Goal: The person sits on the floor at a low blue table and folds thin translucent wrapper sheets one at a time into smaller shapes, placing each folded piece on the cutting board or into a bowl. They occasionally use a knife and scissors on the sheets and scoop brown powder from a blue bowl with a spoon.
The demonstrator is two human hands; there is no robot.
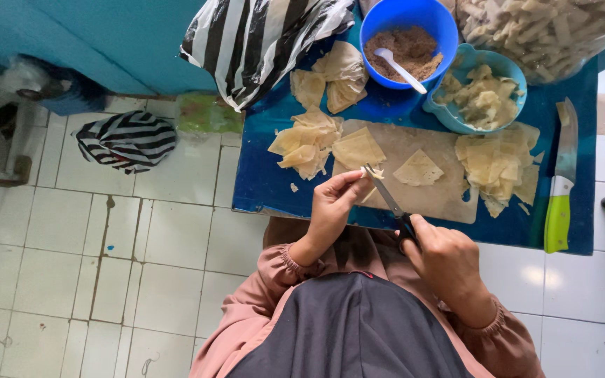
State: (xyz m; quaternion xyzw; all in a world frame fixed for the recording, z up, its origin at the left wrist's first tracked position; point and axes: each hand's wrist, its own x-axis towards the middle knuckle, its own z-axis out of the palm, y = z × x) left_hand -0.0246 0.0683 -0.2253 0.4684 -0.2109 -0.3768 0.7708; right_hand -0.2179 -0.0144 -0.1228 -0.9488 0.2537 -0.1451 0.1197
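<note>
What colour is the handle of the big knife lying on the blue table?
Bright green, on the big knife's handle, seen clearly in the head view.

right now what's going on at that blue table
A person is snipping a small pale pastry piece: left hand pinches it, right hand works scissors over a cutting board. Cut wrapper stacks lie around, beside a blue bowl of brown filling and a green-handled knife.

On the counter (260, 182) we see a board (442, 196) near us, with one wrapper (418, 169) on it. Wrapper piles lie left (306, 143) and right (498, 164) of it. Two bowls (407, 21) sit far behind; a knife (561, 189) lies at the right edge.
</note>
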